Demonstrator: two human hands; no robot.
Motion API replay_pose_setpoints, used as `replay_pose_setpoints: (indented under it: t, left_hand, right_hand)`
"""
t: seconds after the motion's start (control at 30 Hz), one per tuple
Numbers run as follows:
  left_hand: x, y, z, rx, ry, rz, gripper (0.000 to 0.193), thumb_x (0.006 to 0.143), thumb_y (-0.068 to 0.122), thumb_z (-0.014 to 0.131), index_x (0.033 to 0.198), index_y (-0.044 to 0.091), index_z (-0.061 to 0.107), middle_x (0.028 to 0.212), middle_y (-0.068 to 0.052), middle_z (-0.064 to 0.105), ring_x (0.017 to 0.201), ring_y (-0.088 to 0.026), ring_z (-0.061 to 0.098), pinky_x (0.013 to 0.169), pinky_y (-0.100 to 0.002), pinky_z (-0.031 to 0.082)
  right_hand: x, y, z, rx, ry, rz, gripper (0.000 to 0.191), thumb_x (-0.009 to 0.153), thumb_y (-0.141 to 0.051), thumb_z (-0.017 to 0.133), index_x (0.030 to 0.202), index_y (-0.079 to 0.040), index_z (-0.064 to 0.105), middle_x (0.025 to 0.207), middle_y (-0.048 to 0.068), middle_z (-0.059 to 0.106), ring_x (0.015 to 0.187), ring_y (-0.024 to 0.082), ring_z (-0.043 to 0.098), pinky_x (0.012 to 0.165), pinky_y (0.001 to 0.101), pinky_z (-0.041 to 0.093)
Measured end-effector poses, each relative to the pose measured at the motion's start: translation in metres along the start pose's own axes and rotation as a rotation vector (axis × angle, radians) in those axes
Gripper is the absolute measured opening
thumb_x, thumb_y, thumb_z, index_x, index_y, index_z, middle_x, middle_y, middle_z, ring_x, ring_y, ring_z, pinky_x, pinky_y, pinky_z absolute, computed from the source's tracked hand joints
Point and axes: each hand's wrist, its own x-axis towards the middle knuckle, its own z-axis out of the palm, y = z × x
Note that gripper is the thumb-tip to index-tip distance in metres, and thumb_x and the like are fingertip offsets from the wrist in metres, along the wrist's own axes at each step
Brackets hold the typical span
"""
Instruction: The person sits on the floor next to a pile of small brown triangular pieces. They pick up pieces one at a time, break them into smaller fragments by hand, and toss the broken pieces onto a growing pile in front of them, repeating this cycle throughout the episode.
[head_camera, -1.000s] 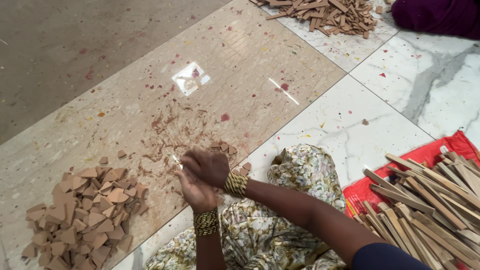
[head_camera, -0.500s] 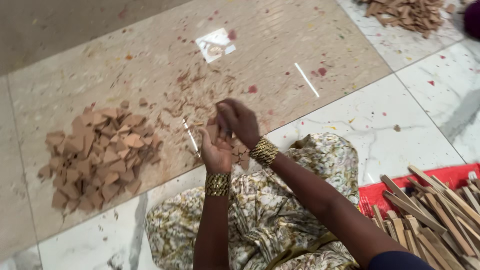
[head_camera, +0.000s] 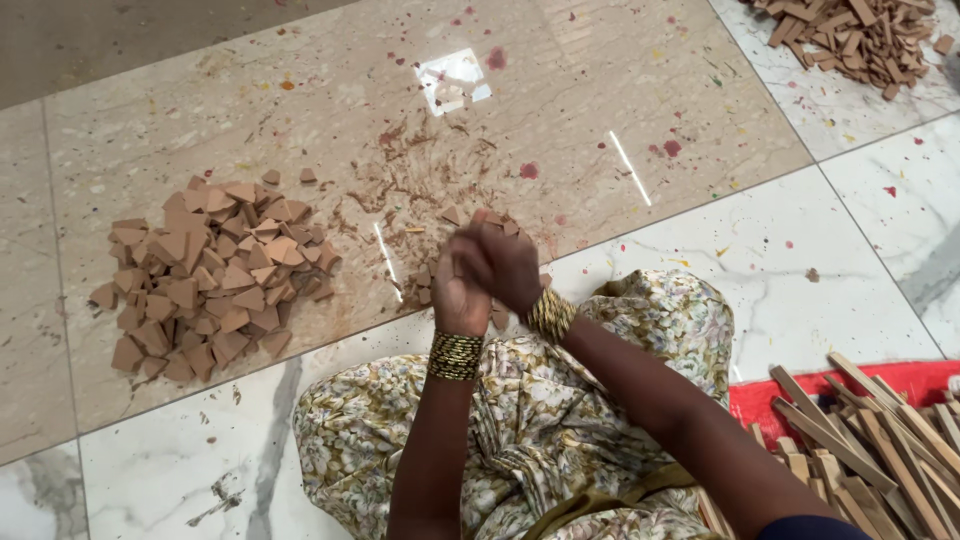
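1. Nearest the camera, at about 4 o'clock, a bundle of long brown strips (head_camera: 860, 440) lay on a red sheet (head_camera: 850, 385) on the floor.
2. At 6 o'clock, patterned cloth (head_camera: 560, 400) in yellow and grey covered the person's lap, and both forearms reached forward over it.
3. The left hand (head_camera: 458, 290), with a band of dark and gold bangles (head_camera: 455, 354) at the wrist, was curled closed and pressed against the right hand.
4. The right hand (head_camera: 500, 262), with gold bangles (head_camera: 550, 314) at its wrist, was also closed into a fist, wrapped over the left one near the middle of the view.
5. The two hands were clenched together as if around something small; what lay between them could not be made out.
6. Just beyond and around the hands, a few small brown pieces (head_camera: 430, 285) lay scattered on the floor, touching or just beside the fists.
7. At 9 o'clock from the hands, well apart, sat a heap of brown triangular pieces (head_camera: 210, 275) on the beige marble floor (head_camera: 620, 110).
8. Past the hands, toward 12 o'clock, reddish-brown dust and crumbs (head_camera: 420, 170) streaked the floor.
9. Farthest off, at 1 o'clock in the top corner, lay another pile of brown pieces (head_camera: 850, 35) on a white tile.
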Motion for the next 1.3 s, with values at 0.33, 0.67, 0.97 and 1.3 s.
replay_pose_setpoints:
  t: [0.33,0.67,0.97,1.3]
  left_hand:
    - [-0.022,0.011,0.054,0.500,0.129,0.223,0.046,0.100,0.043,0.038,0.132,0.011,0.043,0.123,-0.010,0.071,0.102,-0.014,0.075,0.085,-0.030,0.061]
    - [-0.012,0.002,0.010,0.624,0.049,0.321,0.034,0.110,0.031,0.050,0.126,0.004,0.063,0.077,0.005,0.050,0.060,-0.003,0.042,0.050,-0.019,0.036]
    - [0.003,-0.004,-0.010,0.726,0.297,0.400,0.026,0.111,0.031,0.049,0.100,0.011,0.060,0.072,0.004,0.050,0.052,-0.004,0.039,0.042,-0.020,0.029]
    - [0.012,0.002,0.010,0.957,0.404,0.465,0.030,0.105,0.030,0.044,0.107,0.007,0.064,0.097,-0.006,0.069,0.081,-0.013,0.068,0.060,-0.023,0.057]
  right_hand:
    - [0.021,0.005,-0.025,0.077,0.015,0.322,0.020,0.106,-0.027,0.062,0.112,-0.009,0.069,0.083,0.008,0.075,0.069,0.016,0.072,0.059,0.0318,0.054]
    - [0.023,0.003,-0.017,0.390,-0.170,0.558,0.031,0.104,-0.032,0.060,0.099,-0.004,0.074,0.062,0.003,0.063,0.053,0.009,0.054,0.049,0.0296,0.044]
    - [0.013,-0.007,-0.003,0.083,-0.230,0.470,0.040,0.096,-0.046,0.062,0.092,-0.009,0.077,0.061,0.007,0.067,0.055,0.018,0.067,0.054,0.0350,0.051]
    - [0.010,0.010,0.011,0.098,-0.239,0.490,0.039,0.100,-0.047,0.056,0.093,-0.012,0.072,0.062,0.003,0.068,0.051,0.016,0.068,0.049,0.0323,0.054]
